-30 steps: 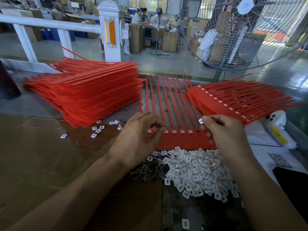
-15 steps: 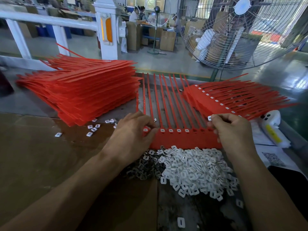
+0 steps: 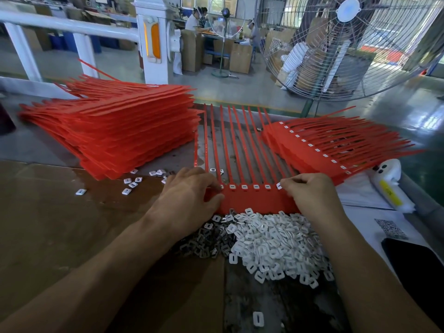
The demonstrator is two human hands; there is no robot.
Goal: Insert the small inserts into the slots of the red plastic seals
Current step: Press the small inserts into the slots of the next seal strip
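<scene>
Pinching a small white insert (image 3: pixel 279 185) between the thumb and fingertips of my right hand (image 3: pixel 312 195), I hold it at the right end of the slot row on the red seal strip (image 3: pixel 259 200) that lies flat in front of me. My left hand (image 3: pixel 189 200) grips the strip's left end, fingers curled over its top edge and thumb pressed on its face. Four inserts sit in the slots between my two hands. The strip's thin tails run away from me across the table (image 3: pixel 60 224).

Just on the near side of the strip lies the heap of loose white inserts (image 3: pixel 276 243), touching its lower edge, with darker metal pieces (image 3: pixel 206 241) at the heap's left side. Left of the strip a tall stack of red seals (image 3: pixel 115 131) rests, a few stray inserts (image 3: pixel 131 183) at its foot. Right of the strip a lower pile of seals (image 3: pixel 336 150) shows white inserts along its edge. Beyond that pile, further right, lies a white handheld device (image 3: pixel 389 186) with a yellow label. Far behind the strip stands a large fan (image 3: pixel 348 44).
</scene>
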